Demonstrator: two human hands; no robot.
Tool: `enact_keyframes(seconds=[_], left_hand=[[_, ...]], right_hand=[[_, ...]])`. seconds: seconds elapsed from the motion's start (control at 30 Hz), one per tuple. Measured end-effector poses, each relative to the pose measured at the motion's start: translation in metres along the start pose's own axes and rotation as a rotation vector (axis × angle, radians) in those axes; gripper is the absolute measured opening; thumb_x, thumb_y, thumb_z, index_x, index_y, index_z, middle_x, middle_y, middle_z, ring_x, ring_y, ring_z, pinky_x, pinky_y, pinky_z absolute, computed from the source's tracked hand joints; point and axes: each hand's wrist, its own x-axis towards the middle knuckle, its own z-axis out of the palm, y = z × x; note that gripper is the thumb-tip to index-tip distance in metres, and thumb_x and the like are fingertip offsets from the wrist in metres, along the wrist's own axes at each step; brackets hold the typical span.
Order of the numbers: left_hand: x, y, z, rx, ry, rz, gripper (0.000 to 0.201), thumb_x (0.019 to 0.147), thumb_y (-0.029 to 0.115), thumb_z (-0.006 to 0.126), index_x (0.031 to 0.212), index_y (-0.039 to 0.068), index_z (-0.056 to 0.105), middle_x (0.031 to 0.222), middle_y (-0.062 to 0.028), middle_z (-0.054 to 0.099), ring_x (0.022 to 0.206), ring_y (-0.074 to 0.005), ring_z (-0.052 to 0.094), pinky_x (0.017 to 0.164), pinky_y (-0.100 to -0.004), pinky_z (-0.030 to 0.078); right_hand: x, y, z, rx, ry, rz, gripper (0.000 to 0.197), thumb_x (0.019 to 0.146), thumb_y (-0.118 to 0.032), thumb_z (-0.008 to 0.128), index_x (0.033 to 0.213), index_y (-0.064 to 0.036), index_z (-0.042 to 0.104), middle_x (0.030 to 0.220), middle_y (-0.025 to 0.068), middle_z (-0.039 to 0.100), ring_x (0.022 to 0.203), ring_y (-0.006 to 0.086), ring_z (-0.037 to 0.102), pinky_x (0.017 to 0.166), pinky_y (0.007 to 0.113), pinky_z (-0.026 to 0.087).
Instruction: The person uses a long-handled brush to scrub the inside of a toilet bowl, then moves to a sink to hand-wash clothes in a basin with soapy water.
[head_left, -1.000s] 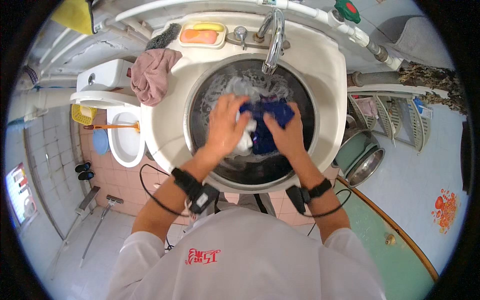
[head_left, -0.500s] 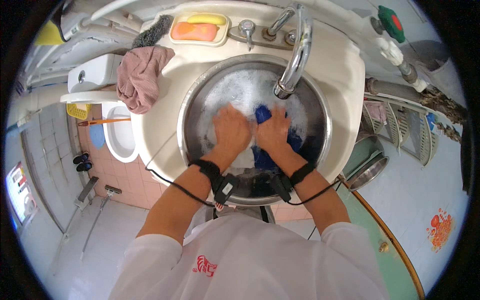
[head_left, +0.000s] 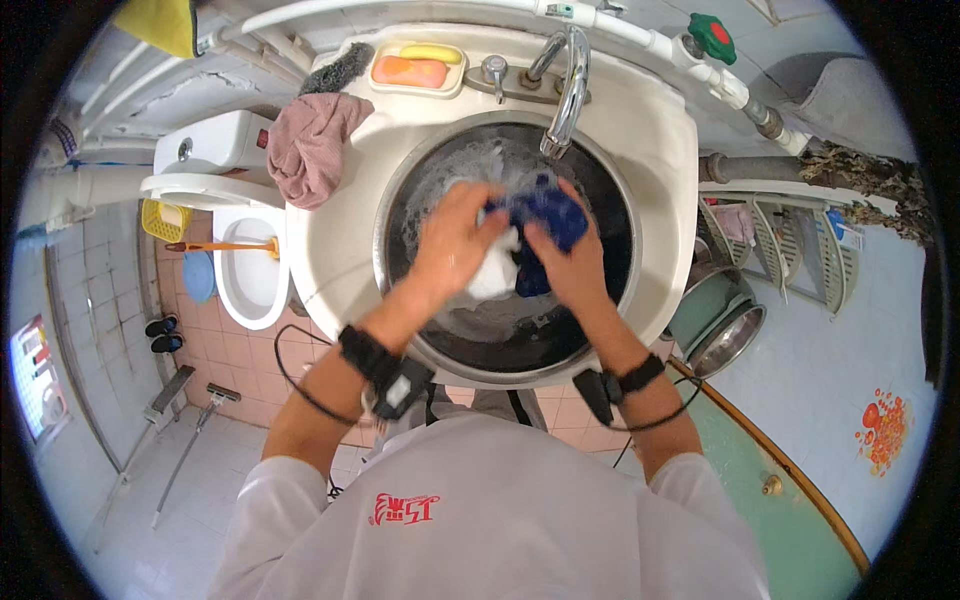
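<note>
Over a round metal basin (head_left: 500, 380) of sudsy water, both my hands grip a wet, dark blue cloth (head_left: 552, 218). My left hand (head_left: 450, 245) pinches its left edge between thumb and fingers. My right hand (head_left: 580, 265) is closed round its right side, the thumb in front. Part of the blue fabric hangs down between the hands. Beside it, below my left fingers, a bunched white cloth (head_left: 495, 272) lies in the water. What kind of garment either one is does not show.
The chrome faucet (head_left: 570, 100) reaches over the basin's far side. On the cream sink top are a soap dish (head_left: 455, 82) with two soaps, a mauve cloth (head_left: 312, 150) and a dark grey scrubber (head_left: 338, 70). A toilet (head_left: 250, 275) stands left; metal and green basins (head_left: 730, 340) lean at right.
Both hands have risen from pressing down in the foam and now hold the blue cloth up between them. The white cloth shows more, and the foam has thinned. The view has shifted slightly.
</note>
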Motion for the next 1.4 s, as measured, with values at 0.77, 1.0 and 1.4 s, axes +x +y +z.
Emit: enact_keyframes(seconds=[0.77, 1.0, 1.4], left_hand=[[0.055, -0.091, 0.035, 0.539, -0.195, -0.036, 0.031, 0.094, 0.030, 0.053, 0.112, 0.007, 0.063, 0.094, -0.0188, 0.070, 0.093, -0.0428, 0.066, 0.083, -0.0474, 0.053], [0.026, -0.002, -0.017, 0.093, -0.114, 0.016, 0.040, 0.095, 0.036, 0.057, 0.123, 0.008, 0.062, 0.113, -0.0221, 0.066, 0.110, -0.0407, 0.061, 0.093, -0.0470, 0.047], [-0.043, 0.171, -0.085, -0.209, 0.056, 0.422, 0.040, 0.092, 0.017, 0.065, 0.129, 0.003, 0.059, 0.110, -0.0150, 0.068, 0.102, -0.0241, 0.063, 0.091, -0.0331, 0.047]], right_hand=[[0.071, 0.036, 0.048, -0.877, -0.348, 0.096, 0.060, 0.087, -0.043, 0.066, 0.118, 0.0071, 0.060, 0.123, 0.0226, 0.060, 0.112, 0.0417, 0.059, 0.094, 0.050, 0.048], [0.013, -0.063, -0.013, -0.513, -0.157, -0.013, 0.040, 0.089, -0.038, 0.067, 0.115, -0.0089, 0.065, 0.115, 0.0177, 0.065, 0.106, 0.0382, 0.063, 0.090, 0.045, 0.050], [-0.026, -0.201, -0.081, 0.065, -0.067, -0.300, 0.025, 0.093, -0.021, 0.066, 0.112, -0.0054, 0.070, 0.098, 0.0050, 0.072, 0.090, 0.0144, 0.063, 0.084, 0.030, 0.049]])
